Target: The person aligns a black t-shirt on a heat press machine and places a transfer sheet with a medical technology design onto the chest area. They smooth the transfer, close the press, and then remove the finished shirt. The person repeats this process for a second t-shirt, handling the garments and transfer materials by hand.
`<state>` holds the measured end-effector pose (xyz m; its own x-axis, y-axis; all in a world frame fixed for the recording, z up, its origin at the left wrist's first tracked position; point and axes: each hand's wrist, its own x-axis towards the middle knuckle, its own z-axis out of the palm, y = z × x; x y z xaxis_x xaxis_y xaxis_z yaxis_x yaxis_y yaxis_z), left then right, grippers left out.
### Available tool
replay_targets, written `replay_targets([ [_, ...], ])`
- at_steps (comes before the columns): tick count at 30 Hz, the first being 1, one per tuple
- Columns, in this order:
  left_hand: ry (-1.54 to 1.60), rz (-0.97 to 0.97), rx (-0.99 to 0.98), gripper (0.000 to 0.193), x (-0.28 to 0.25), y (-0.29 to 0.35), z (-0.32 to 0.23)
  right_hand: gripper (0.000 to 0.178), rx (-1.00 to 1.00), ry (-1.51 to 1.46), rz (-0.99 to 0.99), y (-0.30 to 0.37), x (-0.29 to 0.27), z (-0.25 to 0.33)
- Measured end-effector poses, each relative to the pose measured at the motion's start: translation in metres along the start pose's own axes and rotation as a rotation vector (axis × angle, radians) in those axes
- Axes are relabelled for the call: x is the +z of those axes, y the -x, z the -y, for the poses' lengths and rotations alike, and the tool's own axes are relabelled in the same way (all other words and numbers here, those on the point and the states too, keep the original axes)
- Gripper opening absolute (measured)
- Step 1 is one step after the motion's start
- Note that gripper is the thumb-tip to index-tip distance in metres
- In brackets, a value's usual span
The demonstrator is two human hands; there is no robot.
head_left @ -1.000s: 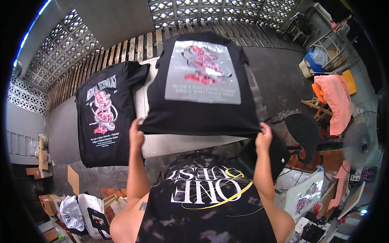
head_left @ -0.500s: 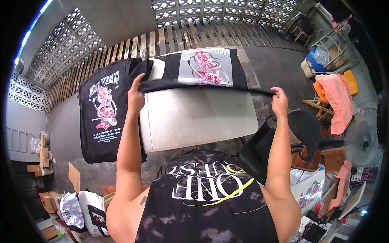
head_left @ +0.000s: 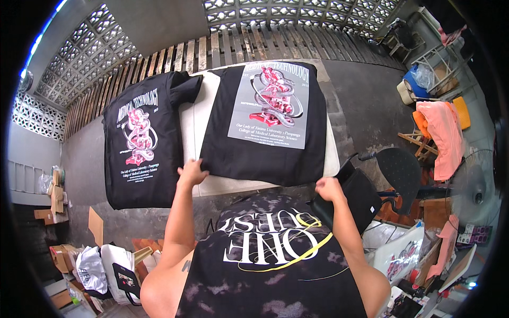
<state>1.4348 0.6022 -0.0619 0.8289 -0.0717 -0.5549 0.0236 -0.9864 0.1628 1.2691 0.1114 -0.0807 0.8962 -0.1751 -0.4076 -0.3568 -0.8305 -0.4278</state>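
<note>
Two black shirts, one table, two hands

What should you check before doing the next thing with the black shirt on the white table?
1. Shirt lying flat: the black shirt is spread print-up on the white table. Ok.
2. Bottom hem: it hangs slightly over the near table edge and looks wavy. Not ok.
3. Left hand: resting on the hem's left corner. Ok.
4. Right hand: at the hem's right corner; whether it grips the cloth is hidden. Cannot tell.
5. Sleeves: tucked out of sight or folded under. Cannot tell.
6. Second black shirt: hangs off the table's left side, its sleeve overlapping the tabletop near the first shirt. Not ok.
</note>
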Motion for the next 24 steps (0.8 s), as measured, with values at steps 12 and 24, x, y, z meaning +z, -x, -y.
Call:
replay_targets([
  [12,-0.113,-0.489,0.452,0.068,0.086,-0.07,-0.155,0.073,-0.295,0.362,-0.274,-0.141,0.053,0.103],
  [24,-0.007,-0.657,0.262,0.048,0.048,-0.072,-0.064,0.061,-0.472,0.358,-0.201,-0.052,0.102,0.194],
])
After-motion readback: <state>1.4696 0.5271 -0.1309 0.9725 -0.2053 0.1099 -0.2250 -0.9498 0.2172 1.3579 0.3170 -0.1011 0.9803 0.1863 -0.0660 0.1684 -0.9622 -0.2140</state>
